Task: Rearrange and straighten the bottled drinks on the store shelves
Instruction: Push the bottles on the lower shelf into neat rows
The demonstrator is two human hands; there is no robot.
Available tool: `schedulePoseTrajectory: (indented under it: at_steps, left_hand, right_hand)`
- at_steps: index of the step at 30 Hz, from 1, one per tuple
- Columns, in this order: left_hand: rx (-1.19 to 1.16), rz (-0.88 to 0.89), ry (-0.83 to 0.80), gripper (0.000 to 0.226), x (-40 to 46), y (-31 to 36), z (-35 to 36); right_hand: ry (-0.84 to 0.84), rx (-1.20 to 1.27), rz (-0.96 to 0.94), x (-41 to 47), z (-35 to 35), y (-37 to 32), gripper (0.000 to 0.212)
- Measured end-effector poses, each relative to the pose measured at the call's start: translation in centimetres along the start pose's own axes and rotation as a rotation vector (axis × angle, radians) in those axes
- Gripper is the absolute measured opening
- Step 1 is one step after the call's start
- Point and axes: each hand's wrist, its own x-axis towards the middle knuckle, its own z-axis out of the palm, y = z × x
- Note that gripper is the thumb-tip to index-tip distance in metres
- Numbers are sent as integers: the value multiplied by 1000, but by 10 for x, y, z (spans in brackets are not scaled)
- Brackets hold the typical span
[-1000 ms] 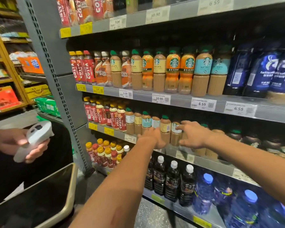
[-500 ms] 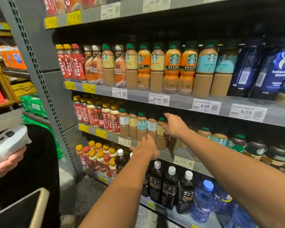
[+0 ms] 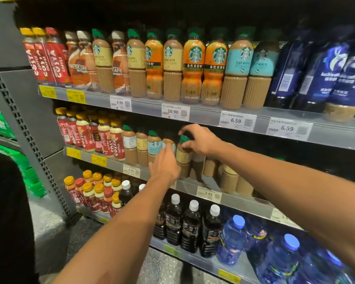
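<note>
On the middle shelf (image 3: pixel 244 198) stands a row of Starbucks coffee bottles with brown bodies. My right hand (image 3: pixel 201 141) is at a cream-label bottle (image 3: pixel 183 155), thumb under its green cap and fingers arched over the top. My left hand (image 3: pixel 165 163) reaches in just left of it, fingertips against a pale-label bottle (image 3: pixel 169 143) whose cap I cannot see. A blue-label bottle (image 3: pixel 154 145) stands further left. More brown bottles (image 3: pixel 230 179) sit under my right forearm, partly hidden.
Red Costa bottles (image 3: pixel 103 138) fill the middle shelf's left end. The upper shelf (image 3: pixel 209 113) carries Costa, Nescafe and Starbucks bottles and dark blue bottles (image 3: pixel 336 72). Below are black drinks (image 3: pixel 190 226) and blue water bottles (image 3: pixel 232 240). A person in black (image 3: pixel 6 212) stands left.
My right hand came out from deeper in the shelf and now closes over the green-capped bottle. My left hand rose from the shelf edge to the bottle row. The view moved closer.
</note>
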Motion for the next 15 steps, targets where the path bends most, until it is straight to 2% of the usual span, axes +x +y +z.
schedulePoseTrajectory:
  at_steps: [5,10,15]
  left_hand:
    - [209,269,126,72,24,8,-12]
    - [406,456,56,72,33,23,-14]
    - [425,362,4,76,34,21,-14]
  right_hand:
    - [67,-104,-151,-27,-15,14,42]
    - [134,-153,-72,-51,-20,29,42]
    - [157,-335,25,-50,-20,32,42]
